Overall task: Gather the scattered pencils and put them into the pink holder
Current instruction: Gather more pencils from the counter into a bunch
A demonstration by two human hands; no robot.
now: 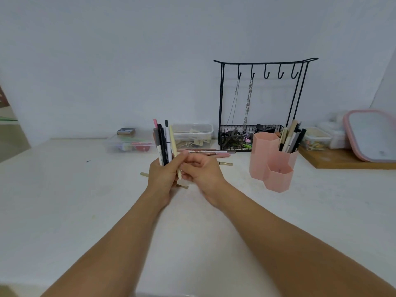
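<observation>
My left hand (161, 175) grips an upright bundle of pencils (163, 142) in black, grey, white and pink above the white table. My right hand (200, 170) meets it from the right and pinches a cream pencil (174, 151) at the bundle's right side. Several more pencils (211, 152) lie flat on the table just behind my hands, and a beige one (225, 163) lies to their right. Another beige pencil (144, 174) lies under my left hand. The pink holder (272, 163), three hexagonal cups, stands to the right with several pencils (290, 139) in its rear cup.
A black wire rack (263, 101) with hooks, chains and a basket stands behind the holder. Clear plastic boxes (192, 132) (130, 143) sit at the back. A wooden board (342, 158) with a pink-rimmed mirror (372, 133) and small containers is at far right.
</observation>
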